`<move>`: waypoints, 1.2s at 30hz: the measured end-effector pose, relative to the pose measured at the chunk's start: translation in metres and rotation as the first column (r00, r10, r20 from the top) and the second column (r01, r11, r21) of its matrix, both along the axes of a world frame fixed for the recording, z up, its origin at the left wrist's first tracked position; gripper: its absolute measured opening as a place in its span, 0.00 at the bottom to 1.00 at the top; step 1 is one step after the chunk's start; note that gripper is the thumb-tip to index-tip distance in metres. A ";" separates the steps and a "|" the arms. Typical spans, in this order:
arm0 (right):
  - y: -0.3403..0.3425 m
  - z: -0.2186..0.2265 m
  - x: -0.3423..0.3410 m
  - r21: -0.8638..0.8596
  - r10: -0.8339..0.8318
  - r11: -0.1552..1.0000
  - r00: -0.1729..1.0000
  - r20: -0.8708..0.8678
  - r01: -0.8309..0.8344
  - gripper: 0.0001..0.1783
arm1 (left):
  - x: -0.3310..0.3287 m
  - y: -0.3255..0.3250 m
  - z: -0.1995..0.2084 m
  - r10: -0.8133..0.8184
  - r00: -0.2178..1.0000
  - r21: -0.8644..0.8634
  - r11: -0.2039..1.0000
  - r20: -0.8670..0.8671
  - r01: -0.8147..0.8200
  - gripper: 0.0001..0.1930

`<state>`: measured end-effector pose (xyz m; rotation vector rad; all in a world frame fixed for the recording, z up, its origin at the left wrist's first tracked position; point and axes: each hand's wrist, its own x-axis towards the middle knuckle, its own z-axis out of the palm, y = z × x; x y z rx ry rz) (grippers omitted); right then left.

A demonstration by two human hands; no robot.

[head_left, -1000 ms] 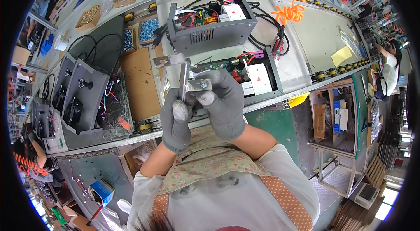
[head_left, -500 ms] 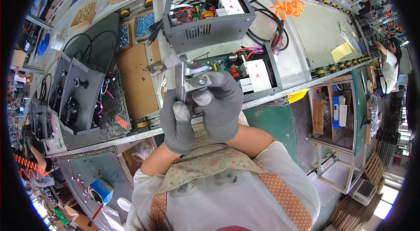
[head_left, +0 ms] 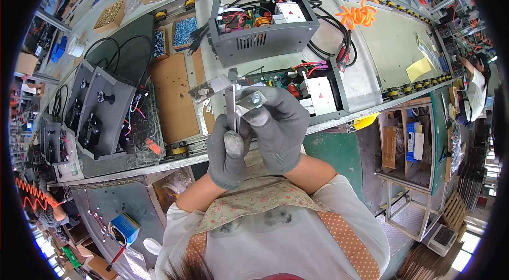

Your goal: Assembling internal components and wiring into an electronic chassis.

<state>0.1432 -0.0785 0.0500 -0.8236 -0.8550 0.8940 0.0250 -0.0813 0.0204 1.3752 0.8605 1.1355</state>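
Note:
Both my hands wear grey gloves and meet in front of me above the bench's near edge. My left hand (head_left: 227, 155) is closed round the lower part of a bent metal bracket (head_left: 231, 104), its upright strip seen nearly edge-on. A flat tab juts from the strip toward the left. My right hand (head_left: 283, 129) pinches a small metal plate on the strip's right, with a silvery screw (head_left: 256, 98) at its face. Whether that plate is one piece with the bracket, I cannot tell. Just behind lies an open grey device housing (head_left: 339, 97) with a circuit board and wires, partly hidden.
Another open housing (head_left: 260, 47) stands farther back with black cables. Grey panels (head_left: 103, 113) with knobs and wires lean at left. Boxes of blue screws (head_left: 185, 31) and brass-coloured parts (head_left: 110, 15) sit behind. An orange coiled hose (head_left: 355, 16) hangs at right. A person (head_left: 477, 86) works far right.
The whole scene has shifted slightly right in the picture. My hands keep their hold on the bracket, which has turned a little so its left tab shows more fully.

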 end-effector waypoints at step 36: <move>0.022 0.003 -0.009 -0.145 -0.032 0.989 0.979 -0.203 0.002 0.23 | 0.011 -0.007 -0.014 0.275 0.961 0.172 0.946 0.029 -0.276 0.17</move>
